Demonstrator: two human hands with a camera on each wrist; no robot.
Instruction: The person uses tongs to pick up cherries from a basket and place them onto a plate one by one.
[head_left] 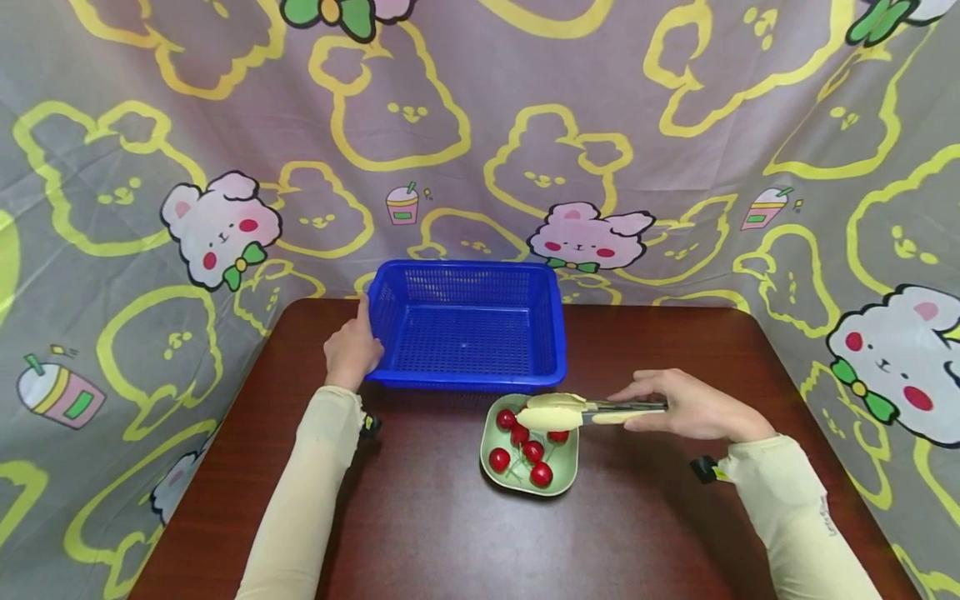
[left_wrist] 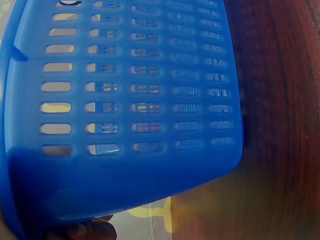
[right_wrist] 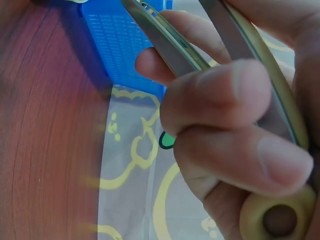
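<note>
My left hand [head_left: 352, 348] holds the left rim of a blue plastic basket [head_left: 462, 383]; its slotted side wall [left_wrist: 115, 175] fills much of the left wrist view, with fingertips [left_wrist: 90, 231] at the bottom. Metal tongs [head_left: 622, 407] with cream tips and trim are in my right hand [head_left: 693, 406], whose fingers curl round the arms in the right wrist view. Their tips [head_left: 551, 413] hang over a light green dish [head_left: 491, 442], hiding its upper part. Several red cherries [head_left: 542, 474] with green stems lie in that dish. Whether the tips pinch one is hidden.
The basket and dish stand on a dark brown wooden table [head_left: 435, 517], the dish just in front of the basket's near right side. A grey patterned cloth [head_left: 450, 92] hangs behind the table and along both sides.
</note>
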